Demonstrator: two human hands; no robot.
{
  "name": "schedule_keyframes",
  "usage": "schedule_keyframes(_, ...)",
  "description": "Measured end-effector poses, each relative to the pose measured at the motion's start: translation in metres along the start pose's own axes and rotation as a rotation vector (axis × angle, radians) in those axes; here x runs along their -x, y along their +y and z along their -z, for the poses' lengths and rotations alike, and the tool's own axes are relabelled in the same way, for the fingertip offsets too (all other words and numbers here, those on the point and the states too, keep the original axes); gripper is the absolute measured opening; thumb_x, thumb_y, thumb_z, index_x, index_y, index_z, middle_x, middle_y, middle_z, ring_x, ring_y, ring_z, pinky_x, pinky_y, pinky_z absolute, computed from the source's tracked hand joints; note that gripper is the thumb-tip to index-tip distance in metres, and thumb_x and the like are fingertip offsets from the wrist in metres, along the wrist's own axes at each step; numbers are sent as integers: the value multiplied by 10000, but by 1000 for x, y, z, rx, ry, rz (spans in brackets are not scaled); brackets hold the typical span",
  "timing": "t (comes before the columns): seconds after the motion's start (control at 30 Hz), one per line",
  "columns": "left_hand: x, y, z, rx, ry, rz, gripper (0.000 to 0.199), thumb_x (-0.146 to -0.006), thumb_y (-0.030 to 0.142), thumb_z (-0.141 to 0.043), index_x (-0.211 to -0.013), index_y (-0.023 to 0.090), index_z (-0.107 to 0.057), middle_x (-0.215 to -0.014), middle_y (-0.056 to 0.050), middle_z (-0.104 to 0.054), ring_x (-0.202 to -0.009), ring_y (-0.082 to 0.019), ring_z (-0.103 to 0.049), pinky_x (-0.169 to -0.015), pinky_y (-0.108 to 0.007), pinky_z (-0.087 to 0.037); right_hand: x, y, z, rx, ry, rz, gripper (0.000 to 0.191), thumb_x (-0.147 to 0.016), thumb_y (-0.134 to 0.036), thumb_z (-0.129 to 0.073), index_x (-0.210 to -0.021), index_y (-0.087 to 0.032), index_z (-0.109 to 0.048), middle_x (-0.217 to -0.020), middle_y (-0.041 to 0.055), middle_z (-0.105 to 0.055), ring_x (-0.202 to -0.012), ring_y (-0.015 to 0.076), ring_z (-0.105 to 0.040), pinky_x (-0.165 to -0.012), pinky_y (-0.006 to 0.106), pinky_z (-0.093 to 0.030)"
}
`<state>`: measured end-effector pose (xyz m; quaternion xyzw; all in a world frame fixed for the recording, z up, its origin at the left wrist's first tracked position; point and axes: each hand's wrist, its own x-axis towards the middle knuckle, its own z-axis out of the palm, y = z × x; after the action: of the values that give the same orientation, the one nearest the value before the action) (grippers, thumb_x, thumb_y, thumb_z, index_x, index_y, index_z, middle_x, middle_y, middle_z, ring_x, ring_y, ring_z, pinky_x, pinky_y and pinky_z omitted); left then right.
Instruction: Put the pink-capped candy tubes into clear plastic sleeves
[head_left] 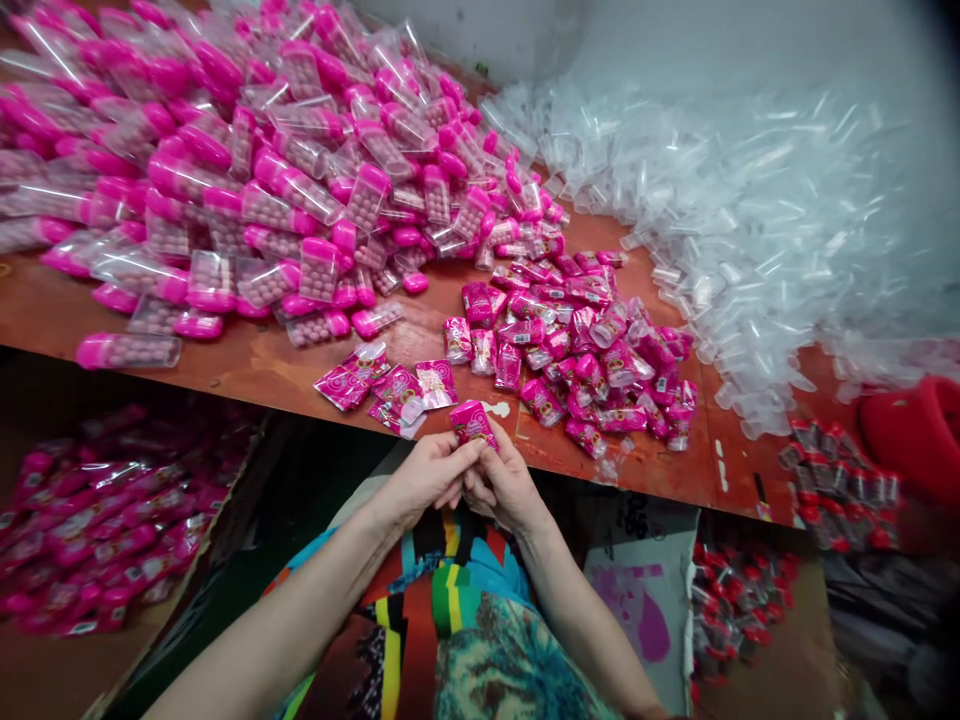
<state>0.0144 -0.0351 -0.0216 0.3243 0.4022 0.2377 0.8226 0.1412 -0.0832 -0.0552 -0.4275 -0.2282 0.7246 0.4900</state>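
Close to the table's front edge, a small pink printed packet (472,422) stands up from between my fingers. My left hand (427,470) closes on it from one side and my right hand (506,485) from the other, thumbs meeting at its lower end. Whether a bottle is inside it is hidden. Just beyond lie flat pink printed wrappers (351,376). A heap of pink-wrapped small containers (585,345) spreads to the right of them.
Clear bottles with pink caps and small pink balls (319,270) pile up at back left. Clear plastic tubes (750,220) cover the right. Below are boxes of pink-wrapped pieces (112,530) and red-capped containers (735,600). A red tub (915,435) stands far right on the table (255,365).
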Motion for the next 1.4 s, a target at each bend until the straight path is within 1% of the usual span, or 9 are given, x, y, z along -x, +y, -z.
schedule_keyframes(0.17,7,10,-4,91,-6,-52,362,-842,449,-632,-1070,168,-632,-650,7,-668,-307,-45,-412,-450,-233,-470,-13,-62,-6,-47,139,116,247,-889,-451,-599,-1042,-258,-590,-548,-94,-492,-341,41,-201,-343,164,-231)
schedule_keyframes(0.33,18,24,10,-38,192,-140,286,-832,407,-648,-915,137,-696,-886,-92,-734,-316,-10,-379,-362,-199,-356,-28,-135,3,75,274,467,515,-951,-619,-294,-1043,-249,-640,-826,26,-632,-413,85,-205,-355,227,-237)
schedule_keyframes(0.4,17,27,21,-9,311,-197,287,-837,408,-637,-859,127,-691,-807,-85,-729,-315,-7,-346,-345,-187,-315,-37,-130,-4,294,270,472,469,-966,-571,-317,-1174,-265,-605,-815,24,-632,-447,100,-334,-420,234,-317)
schedule_keyframes(0.5,10,30,33,99,452,-236,284,-814,395,-657,-900,125,-667,-729,-58,-713,-302,-3,-305,-323,-173,-279,-56,-90,-26,951,184,458,406,-960,-433,-455,-1307,-252,-563,-888,57,-634,-692,172,-536,-653,313,-448)
schedule_keyframes(0.6,3,33,37,168,482,-210,346,-777,380,-693,-1006,129,-628,-715,-43,-715,-286,-7,-292,-301,-167,-254,-69,-48,-42,1599,193,496,407,-939,-350,-518,-1304,-190,-597,-1013,133,-597,-924,262,-517,-820,407,-408)
schedule_keyframes(0.73,1,34,37,179,469,-188,354,-789,380,-677,-1016,118,-607,-719,-48,-718,-280,-4,-275,-298,-165,-253,-67,-28,-38,1892,339,512,351,-970,-333,-481,-1273,-241,-630,-965,118,-571,-886,255,-472,-773,394,-364)
schedule_keyframes(1.03,-2,28,36,42,371,-174,325,-790,453,-689,-894,147,-663,-510,63,-494,-338,-30,-303,-311,-156,-213,-53,-30,-23,1436,286,776,257,-946,-307,-554,-1157,-287,-698,-964,60,-579,-930,205,-531,-845,374,-420)
schedule_keyframes(1.23,-3,33,27,109,366,-205,275,-747,407,-737,-719,162,-617,-553,64,-435,-394,-34,-291,-338,-164,-223,-47,-38,-32,682,242,465,423,-905,-296,-584,-1321,-265,-512,-1025,43,-612,-904,168,-605,-810,309,-503)
schedule_keyframes(1.4,0,41,24,43,322,-170,262,-737,412,-740,-735,168,-646,-506,84,-367,-384,-34,-215,-358,-192,-131,-45,-51,-33,519,120,368,309,-891,-265,-601,-1197,-249,-558,-901,0,-639,-817,128,-615,-766,251,-495)
